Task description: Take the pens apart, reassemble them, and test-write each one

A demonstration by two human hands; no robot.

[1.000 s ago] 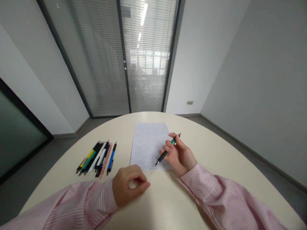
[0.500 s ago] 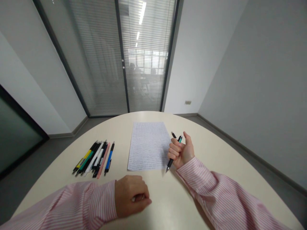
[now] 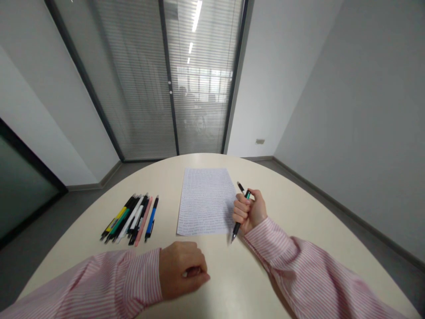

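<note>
My right hand [image 3: 251, 213] is wrapped round a black and green retractable pen [image 3: 236, 229], held just off the right edge of a written sheet of paper [image 3: 206, 201]. Its tip points down toward me, and my thumb lies on its top end. Just beyond that hand lies another dark pen [image 3: 240, 187], partly hidden by my fingers. My left hand [image 3: 181, 270] rests on the table in front of the paper, fingers loosely curled and nothing visible in them.
Several pens [image 3: 133, 218] lie side by side at the left of the round cream table [image 3: 212, 160], among them black, white, green and yellow ones. A pink pen [image 3: 144, 221] and a blue pen [image 3: 152, 217] are at the group's right end. Beyond stands a glass partition with blinds [image 3: 142, 97].
My right thumb, raised before, has come down onto the pen's top end. The pen has shifted slightly toward me in view. My left hand stays where it was.
</note>
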